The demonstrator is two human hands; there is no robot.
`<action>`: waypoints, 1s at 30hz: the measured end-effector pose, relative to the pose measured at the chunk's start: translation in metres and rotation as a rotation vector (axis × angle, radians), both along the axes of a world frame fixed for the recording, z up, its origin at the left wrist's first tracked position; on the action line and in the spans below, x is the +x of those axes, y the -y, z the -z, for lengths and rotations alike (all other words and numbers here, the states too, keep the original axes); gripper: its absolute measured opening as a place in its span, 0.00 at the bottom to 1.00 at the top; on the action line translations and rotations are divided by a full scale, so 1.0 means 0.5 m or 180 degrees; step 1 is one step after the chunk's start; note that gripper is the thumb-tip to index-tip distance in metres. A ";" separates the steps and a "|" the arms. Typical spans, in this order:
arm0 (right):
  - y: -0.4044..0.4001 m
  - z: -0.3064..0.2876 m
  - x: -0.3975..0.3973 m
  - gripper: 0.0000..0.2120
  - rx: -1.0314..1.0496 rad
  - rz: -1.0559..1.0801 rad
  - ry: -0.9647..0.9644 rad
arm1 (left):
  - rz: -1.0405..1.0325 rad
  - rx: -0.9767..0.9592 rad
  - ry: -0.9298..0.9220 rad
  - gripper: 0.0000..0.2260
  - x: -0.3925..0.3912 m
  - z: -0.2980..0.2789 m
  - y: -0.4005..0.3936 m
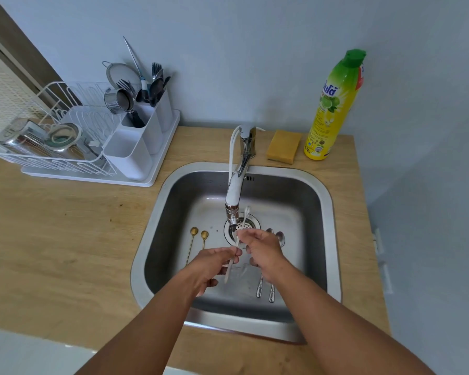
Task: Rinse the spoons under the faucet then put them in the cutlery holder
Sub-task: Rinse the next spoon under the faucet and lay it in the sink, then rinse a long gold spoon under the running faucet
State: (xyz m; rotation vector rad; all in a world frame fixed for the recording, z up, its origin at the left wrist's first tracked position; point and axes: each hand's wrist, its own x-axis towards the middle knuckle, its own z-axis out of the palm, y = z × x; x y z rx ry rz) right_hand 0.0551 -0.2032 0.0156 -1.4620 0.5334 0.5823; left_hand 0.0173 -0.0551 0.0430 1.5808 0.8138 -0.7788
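Observation:
A thin white spoon (244,215) is held over the sink drain, its bowl just right of the faucet (236,190) nozzle. My left hand (214,262) pinches its handle low down. My right hand (263,251) touches the spoon's stem with its fingertips. Two gold spoons (194,236) lie on the sink floor at the left. Two silver spoons (279,238) lie at the right, partly hidden under my right hand. The white cutlery holder (138,136) stands at the end of the dish rack, with its front compartment bare and forks and spoons further back.
The steel sink (320,212) is set in a wooden counter. A white dish rack (52,142) with metal containers stands at the back left. A yellow sponge (283,147) and a dish soap bottle (333,106) stand behind the sink by the wall.

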 end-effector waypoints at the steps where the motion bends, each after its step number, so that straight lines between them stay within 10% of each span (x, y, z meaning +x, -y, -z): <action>1: 0.006 -0.003 0.008 0.04 0.0061 0.0133 -0.0053 | 0.0061 -0.0055 -0.0015 0.10 -0.003 -0.001 -0.002; 13: 0.020 -0.016 0.038 0.04 -0.0494 0.0183 0.0262 | -0.0634 -0.0996 -0.0724 0.11 -0.025 0.012 -0.003; 30: 0.118 0.079 -0.013 0.05 -0.2108 -0.0096 0.0071 | 0.0196 0.1975 0.0685 0.13 0.017 0.133 -0.092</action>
